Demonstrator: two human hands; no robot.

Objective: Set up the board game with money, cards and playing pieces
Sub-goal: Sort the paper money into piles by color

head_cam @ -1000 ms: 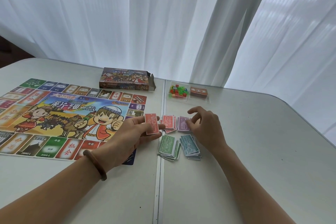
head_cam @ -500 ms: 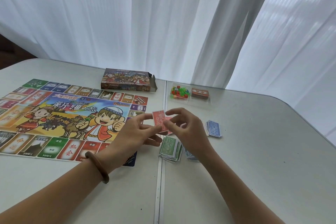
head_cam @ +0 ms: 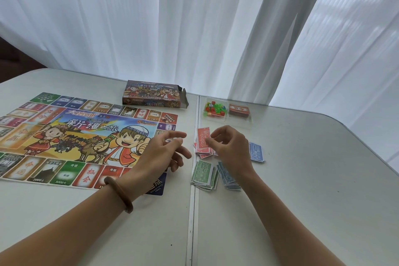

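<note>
— So, going by the seam (head_cam: 192,222) in the table (head_cam: 313,190), where does the money sit?
— All of it is right of the seam. The red notes (head_cam: 200,151) lie just beside it. The green notes (head_cam: 204,175) sit nearer the person, with their left edge at the seam. The grey-blue notes (head_cam: 227,178) come next to the right, and the blue notes (head_cam: 257,152) lie farthest from the seam.
— And the hands?
— The right hand (head_cam: 232,147) is right of the seam, over the red notes. Its fingers are curled, with thumb and forefinger pinched on the right edge of the top red note (head_cam: 203,135), which is printed 10000. I cannot tell whether that note is lifted clear of the pile. The left hand (head_cam: 164,153) hovers just left of the seam with its fingers apart and loosely straight, holding nothing. A wooden bracelet (head_cam: 119,193) is on its wrist.
— What about the other parts of the game?
— The board (head_cam: 75,136) lies flat left of the seam, partly under the left hand. The box (head_cam: 153,96) lies beyond it, also left of the seam, with its end flap open toward the seam. Right of the seam at the far side, the playing pieces (head_cam: 214,109) sit in a clear tray (head_cam: 246,124). The card deck (head_cam: 239,110) sits farther right in that same tray.
</note>
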